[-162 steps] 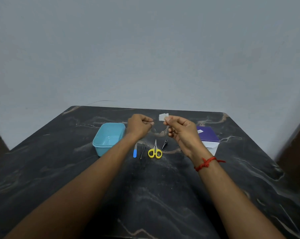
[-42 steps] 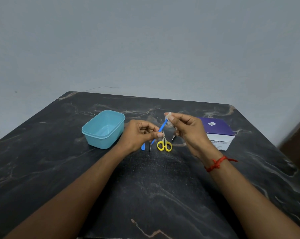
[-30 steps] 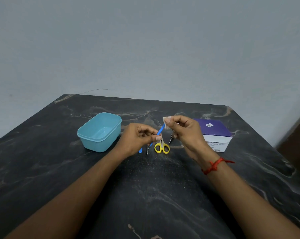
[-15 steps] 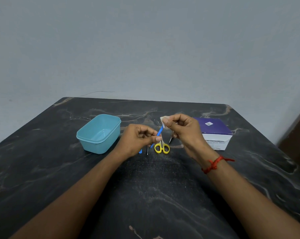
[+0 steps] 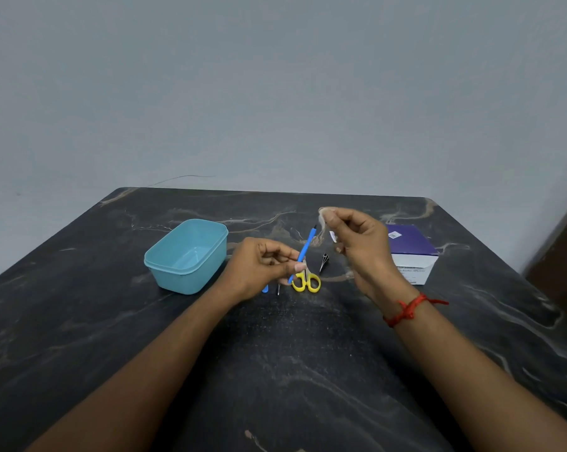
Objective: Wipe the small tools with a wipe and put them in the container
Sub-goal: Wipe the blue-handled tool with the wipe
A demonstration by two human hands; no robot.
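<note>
Fingers (image 5: 277, 253) of the left hand (image 5: 259, 267) are curled and pinch the lower part of a slim blue tool (image 5: 304, 251) against the thumb, just left of the frame's centre. The tool slants up and to the right, and its dark tip ends just beside the wipe (image 5: 322, 220). Whether tip and wipe touch cannot be told. The right hand (image 5: 362, 247), right of centre, has its fingers (image 5: 347, 220) bent, and the thumb and forefinger pinch the small pale wipe at its top edge, held above the bench (image 5: 291, 370). A red thread (image 5: 406, 309) is tied around the right wrist.

On the dark, marble-patterned bench the turquoise container (image 5: 190, 278) stands left of centre, open at the top, just beside the left hand and apart from it. Beneath and between the hands lie the other small tools. Yellow-handled scissors (image 5: 306, 283) lie with their loops toward the bottom of the frame. A small dark pointed tool (image 5: 323, 261) is just to their upper right. A thin metal tool (image 5: 278, 288) and a blue-ended tool (image 5: 265, 289) peek out from under the left hand, mostly hidden by it. All four lie on the bench, outside the container.

A purple and white box (image 5: 411, 247) sits at the right, partly behind the right hand. A plain grey wall (image 5: 275, 93) fills the upper half of the frame.
</note>
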